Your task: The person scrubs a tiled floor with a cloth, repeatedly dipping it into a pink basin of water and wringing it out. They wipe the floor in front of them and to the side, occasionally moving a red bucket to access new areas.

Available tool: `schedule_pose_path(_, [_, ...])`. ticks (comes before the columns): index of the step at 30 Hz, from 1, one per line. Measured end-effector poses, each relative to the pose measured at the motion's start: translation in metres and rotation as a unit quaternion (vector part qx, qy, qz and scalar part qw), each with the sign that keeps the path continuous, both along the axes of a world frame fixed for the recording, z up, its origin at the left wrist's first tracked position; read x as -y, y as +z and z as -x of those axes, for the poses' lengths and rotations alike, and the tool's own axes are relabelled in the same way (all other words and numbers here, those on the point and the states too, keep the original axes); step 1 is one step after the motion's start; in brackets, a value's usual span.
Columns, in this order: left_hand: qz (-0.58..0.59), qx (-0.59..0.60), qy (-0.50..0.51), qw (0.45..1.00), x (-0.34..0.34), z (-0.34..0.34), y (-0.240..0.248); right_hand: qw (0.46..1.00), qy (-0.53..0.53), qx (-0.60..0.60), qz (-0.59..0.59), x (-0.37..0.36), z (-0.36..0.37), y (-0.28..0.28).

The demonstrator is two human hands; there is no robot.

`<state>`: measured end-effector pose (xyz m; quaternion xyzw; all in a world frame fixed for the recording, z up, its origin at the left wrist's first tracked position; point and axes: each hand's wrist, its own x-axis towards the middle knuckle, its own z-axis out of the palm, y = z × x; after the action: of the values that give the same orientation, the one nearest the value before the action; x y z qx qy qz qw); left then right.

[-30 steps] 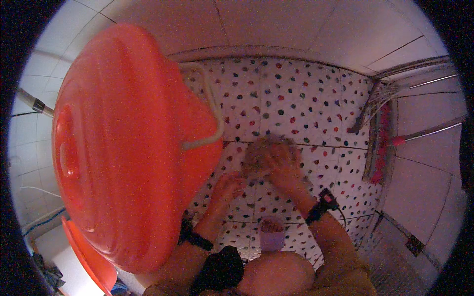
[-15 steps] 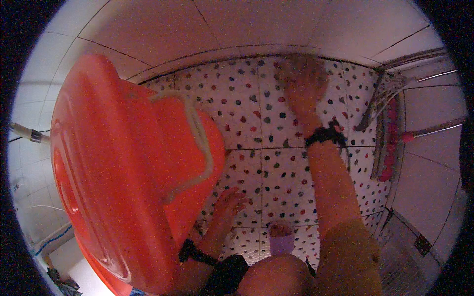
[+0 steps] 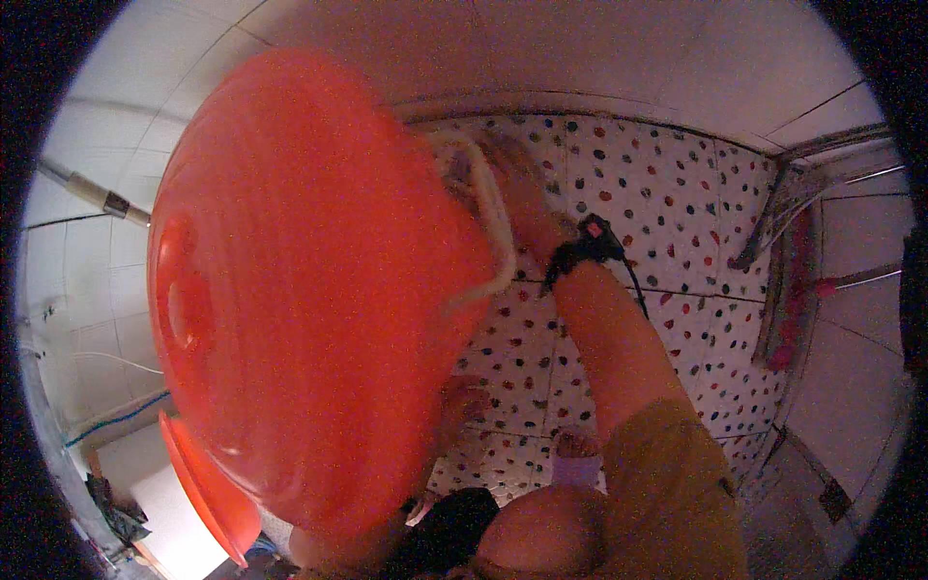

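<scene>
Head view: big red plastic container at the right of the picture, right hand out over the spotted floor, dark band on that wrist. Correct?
Not quite: the head view shows the big red plastic container at the left of the picture. The right hand is out over the spotted floor, with a dark band on that wrist.
</scene>
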<state>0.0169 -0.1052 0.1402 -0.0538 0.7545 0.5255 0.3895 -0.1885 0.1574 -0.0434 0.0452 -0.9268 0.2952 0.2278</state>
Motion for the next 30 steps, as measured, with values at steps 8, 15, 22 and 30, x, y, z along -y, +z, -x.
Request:
schedule_pose_path(8, [-0.179,0.089,0.301,0.932,0.086,-0.026,-0.048,0.934,0.016,0.291,-0.207,0.011,-0.125,0.048])
schedule_pose_path(15, [-0.315,0.108,0.34,0.88,0.14,-0.033,-0.042,0.946,0.064,0.24,-0.207,0.083,-0.25,0.064])
schedule_pose_path(22, [-0.187,0.093,0.286,0.935,0.136,-0.052,0.072,0.925,0.259,0.252,-0.114,0.158,-0.32,0.026])
schedule_pose_path(30, [-0.075,0.095,0.197,0.973,0.046,-0.1,0.289,0.906,0.26,0.332,-0.032,0.16,-0.274,-0.025])
